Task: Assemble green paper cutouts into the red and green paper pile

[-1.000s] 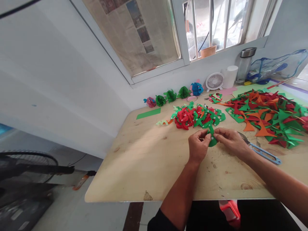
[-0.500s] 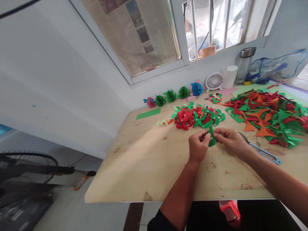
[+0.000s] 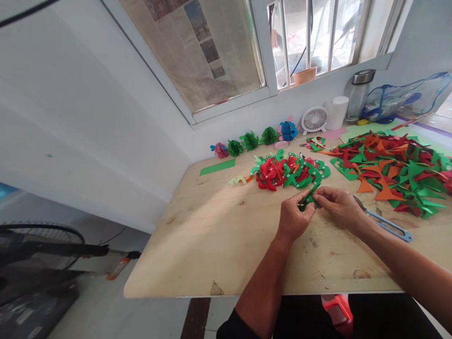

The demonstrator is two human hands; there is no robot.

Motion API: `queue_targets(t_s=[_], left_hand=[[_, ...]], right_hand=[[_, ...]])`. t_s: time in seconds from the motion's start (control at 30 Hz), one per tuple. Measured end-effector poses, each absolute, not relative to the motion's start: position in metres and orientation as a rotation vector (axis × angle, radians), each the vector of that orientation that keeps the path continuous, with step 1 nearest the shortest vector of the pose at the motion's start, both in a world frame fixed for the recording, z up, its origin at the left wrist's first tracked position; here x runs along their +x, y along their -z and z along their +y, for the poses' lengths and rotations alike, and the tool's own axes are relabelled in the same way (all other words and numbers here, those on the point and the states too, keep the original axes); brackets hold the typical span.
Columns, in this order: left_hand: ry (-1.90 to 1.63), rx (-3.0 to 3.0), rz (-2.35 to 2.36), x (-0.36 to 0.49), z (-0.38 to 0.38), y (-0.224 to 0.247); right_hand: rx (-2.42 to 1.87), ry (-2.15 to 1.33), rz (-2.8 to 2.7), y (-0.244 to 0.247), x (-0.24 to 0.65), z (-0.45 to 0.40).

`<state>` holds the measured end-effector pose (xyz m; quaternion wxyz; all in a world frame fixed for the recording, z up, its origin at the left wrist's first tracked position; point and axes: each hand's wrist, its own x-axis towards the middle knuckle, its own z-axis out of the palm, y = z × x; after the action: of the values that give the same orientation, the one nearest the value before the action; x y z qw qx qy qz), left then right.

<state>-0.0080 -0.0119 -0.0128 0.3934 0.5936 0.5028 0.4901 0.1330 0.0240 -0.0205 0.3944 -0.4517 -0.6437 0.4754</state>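
Between my two hands is a cut piece of green paper [image 3: 310,197], held tilted just above the wooden table. My left hand [image 3: 295,214] pinches it from the left with thumb and fingers. From the other side my right hand [image 3: 335,205] grips its right edge between thumb and forefinger. Right behind them lies a pile of curved red and green paper cutouts [image 3: 282,169], some with small white squares on them. A blue-handled cutter or scissors-like tool [image 3: 388,225] rests beside my right wrist, its upper end partly hidden.
A large heap of red, orange and green paper scraps [image 3: 391,165] covers the right side. Along the wall stand folded paper balls [image 3: 251,140], a small white fan [image 3: 315,119], a white cylinder [image 3: 338,113] and a glass bottle [image 3: 358,99]. A green strip [image 3: 218,166] lies at left.
The green paper has turned from upright to slanted, its top leaning right. My left hand has shifted slightly right with it; my right hand stays nearly in place.
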Motion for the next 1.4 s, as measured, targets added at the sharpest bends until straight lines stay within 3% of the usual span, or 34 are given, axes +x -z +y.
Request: queue_targets(t_s=[1.4], left_hand=[[-1.327,1.444,1.305,-0.012,-0.009,0.016]], right_hand=[[-1.251,-0.962,-1.779,0.01,0.133,0.019]])
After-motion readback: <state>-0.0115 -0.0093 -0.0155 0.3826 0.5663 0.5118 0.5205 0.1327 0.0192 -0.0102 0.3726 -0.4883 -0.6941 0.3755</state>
